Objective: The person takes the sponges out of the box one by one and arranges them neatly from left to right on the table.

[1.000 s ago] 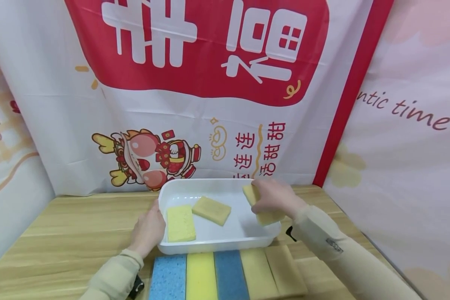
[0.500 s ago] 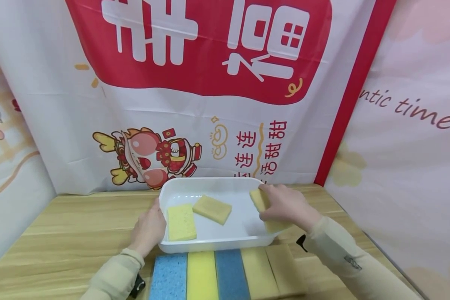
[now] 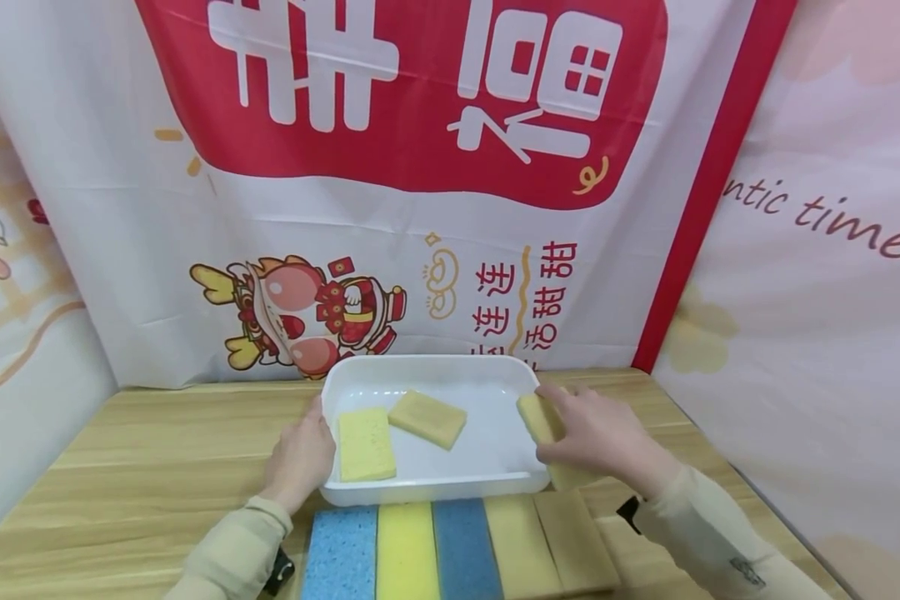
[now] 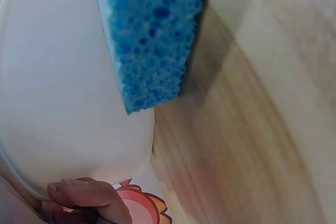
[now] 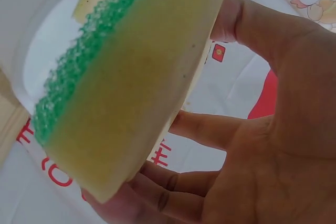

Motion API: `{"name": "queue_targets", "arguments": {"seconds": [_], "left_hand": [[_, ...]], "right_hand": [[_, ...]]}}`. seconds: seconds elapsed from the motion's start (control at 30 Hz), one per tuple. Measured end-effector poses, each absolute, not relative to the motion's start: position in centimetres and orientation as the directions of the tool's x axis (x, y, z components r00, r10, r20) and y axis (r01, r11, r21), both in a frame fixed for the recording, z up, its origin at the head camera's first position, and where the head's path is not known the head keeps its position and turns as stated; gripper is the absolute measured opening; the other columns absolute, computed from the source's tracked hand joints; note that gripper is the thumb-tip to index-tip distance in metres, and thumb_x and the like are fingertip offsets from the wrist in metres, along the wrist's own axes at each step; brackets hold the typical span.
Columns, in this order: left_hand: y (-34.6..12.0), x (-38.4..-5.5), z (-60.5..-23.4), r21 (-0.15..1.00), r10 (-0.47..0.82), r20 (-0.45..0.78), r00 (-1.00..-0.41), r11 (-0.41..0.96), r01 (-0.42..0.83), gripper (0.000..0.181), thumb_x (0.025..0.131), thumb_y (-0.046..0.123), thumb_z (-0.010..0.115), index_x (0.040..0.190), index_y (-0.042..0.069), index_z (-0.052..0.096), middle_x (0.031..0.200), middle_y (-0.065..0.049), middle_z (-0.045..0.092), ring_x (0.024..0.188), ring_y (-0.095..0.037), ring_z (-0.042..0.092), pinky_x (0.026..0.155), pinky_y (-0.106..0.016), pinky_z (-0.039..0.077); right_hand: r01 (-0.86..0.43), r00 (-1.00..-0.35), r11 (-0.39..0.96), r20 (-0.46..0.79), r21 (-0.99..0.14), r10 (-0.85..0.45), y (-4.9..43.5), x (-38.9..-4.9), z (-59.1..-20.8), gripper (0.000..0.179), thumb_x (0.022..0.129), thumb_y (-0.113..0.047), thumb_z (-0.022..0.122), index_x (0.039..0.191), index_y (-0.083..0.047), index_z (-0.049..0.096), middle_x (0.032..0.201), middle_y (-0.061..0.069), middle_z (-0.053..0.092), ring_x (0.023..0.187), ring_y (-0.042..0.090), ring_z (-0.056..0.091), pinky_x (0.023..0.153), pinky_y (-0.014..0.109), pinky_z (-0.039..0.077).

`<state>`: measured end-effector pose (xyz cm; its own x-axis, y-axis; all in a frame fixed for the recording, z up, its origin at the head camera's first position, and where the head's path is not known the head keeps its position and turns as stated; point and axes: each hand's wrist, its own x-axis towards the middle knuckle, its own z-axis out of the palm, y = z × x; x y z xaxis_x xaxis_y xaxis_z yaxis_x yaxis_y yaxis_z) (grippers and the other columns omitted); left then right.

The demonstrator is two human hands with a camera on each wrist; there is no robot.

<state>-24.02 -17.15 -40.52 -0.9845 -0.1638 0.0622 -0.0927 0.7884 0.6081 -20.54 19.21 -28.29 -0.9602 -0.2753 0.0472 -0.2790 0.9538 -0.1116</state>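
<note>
While your left hand [image 3: 300, 458] grips the left end of the white tray [image 3: 442, 490], fingers curled against its smooth wall, your right hand [image 3: 596, 433] pinches a pale yellow sponge [image 5: 123, 95] between thumb and fingers. That sponge is a tilted rectangular block across the tray's right end; the right wrist view shows a coarse green mesh layer [image 5: 86, 56] along one side of its foam. The tray is a shallow rectangle with rounded corners, resting on the wood-grain table [image 3: 180, 467]. Inside it you have two flat pieces: a lemon-yellow sponge [image 3: 367, 446] toward the left, and a tan sponge [image 3: 427, 418] set at an angle near the middle. Close before the tray, on your side, lies a row of five blocks, left to right: a speckled light-blue sponge [image 3: 341, 550], a bright yellow block [image 3: 407, 550], a dark blue block [image 3: 467, 548], a straw-coloured block [image 3: 523, 543] and a brown block [image 3: 576, 537]. Your left wrist view shows blue foam riddled with open pores.
</note>
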Motion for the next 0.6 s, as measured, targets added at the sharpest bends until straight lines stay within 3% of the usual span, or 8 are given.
{"name": "queue_targets", "arguments": {"seconds": [0.13, 0.3, 0.43, 0.6], "left_hand": [[-17.0, -24.1, -40.6, 0.620, -0.169, 0.045, -0.985, 0.778, -0.105, 0.055, 0.106, 0.019, 0.031, 0.156, 0.003, 0.017, 0.108, -0.032, 0.059, 0.058, -0.026, 0.055, 0.044, -0.035, 0.045], [-17.0, -24.2, -40.7, 0.619, -0.169, 0.046, -0.984, 0.778, -0.105, 0.055, 0.106, 0.019, 0.031, 0.156, 0.004, 0.018, 0.118, -0.033, 0.056, 0.063, -0.027, 0.057, 0.045, -0.035, 0.046], [-17.0, -24.2, -40.7, 0.616, -0.168, 0.043, -0.985, 0.780, -0.106, 0.054, 0.106, 0.020, 0.031, 0.156, 0.003, 0.018, 0.121, -0.035, 0.055, 0.067, -0.028, 0.059, 0.047, -0.036, 0.047], [-17.1, -24.1, -40.6, 0.610, -0.175, 0.049, -0.983, 0.785, -0.109, 0.055, 0.106, 0.020, 0.032, 0.156, 0.002, 0.019, 0.122, -0.035, 0.054, 0.069, -0.029, 0.059, 0.048, -0.036, 0.048]], "right_hand": [[-0.260, -0.965, 0.957, 0.052, -0.131, -0.256, 20.2, -19.8, -28.5, 0.074, 0.075, -0.038, 0.076, 0.140, -0.013, 0.053, 0.107, 0.010, 0.063, 0.085, 0.023, 0.056, 0.056, 0.039, 0.048], [-0.237, -0.968, 0.963, 0.111, -0.126, -0.223, 21.9, -18.8, -28.7, 0.074, 0.074, -0.041, 0.074, 0.140, -0.015, 0.052, 0.105, 0.013, 0.064, 0.085, 0.025, 0.059, 0.053, 0.042, 0.049], [-0.242, -0.963, 0.961, 0.151, -0.134, -0.221, 23.2, -17.8, -29.1, 0.077, 0.073, -0.042, 0.074, 0.141, -0.014, 0.052, 0.109, 0.018, 0.064, 0.093, 0.032, 0.062, 0.056, 0.050, 0.052], [-0.221, -0.971, 0.962, 0.134, -0.161, -0.201, 24.8, -16.8, -30.0, 0.077, 0.074, -0.043, 0.075, 0.140, -0.012, 0.052, 0.108, 0.021, 0.063, 0.093, 0.035, 0.061, 0.059, 0.050, 0.052]]}}
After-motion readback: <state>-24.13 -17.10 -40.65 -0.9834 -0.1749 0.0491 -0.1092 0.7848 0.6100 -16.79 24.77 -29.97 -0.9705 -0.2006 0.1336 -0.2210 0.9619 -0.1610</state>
